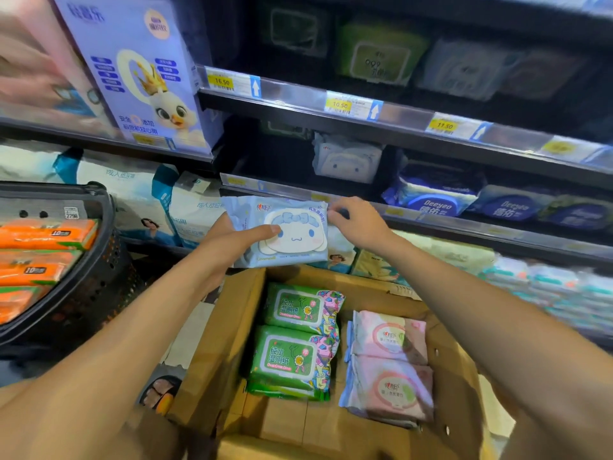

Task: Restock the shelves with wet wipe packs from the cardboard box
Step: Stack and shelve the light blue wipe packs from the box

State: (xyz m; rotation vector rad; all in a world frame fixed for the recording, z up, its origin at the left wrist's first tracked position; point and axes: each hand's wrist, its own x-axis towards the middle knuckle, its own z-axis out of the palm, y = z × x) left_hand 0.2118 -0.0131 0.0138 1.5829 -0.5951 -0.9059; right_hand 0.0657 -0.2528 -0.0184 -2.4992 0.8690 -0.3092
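Observation:
My left hand [232, 242] grips a light blue wet wipe pack [285, 232] with a white cartoon dog lid, thumb across its front. My right hand [356, 220] pinches the pack's upper right corner. The pack hangs in front of the shelf edge [431, 219], above the open cardboard box [232, 333]. Inside the box lie two green packs [295, 333] and two pink packs [391, 363]. A matching blue pack [346, 159] stands on the shelf behind.
Dark blue packs [438, 194] fill the shelf's right side. A black basket [83, 280] with orange tissue packs [43, 257] sits at left. A large lavender box [142, 71] stands on the upper left shelf. Price tags [338, 104] line the shelf above.

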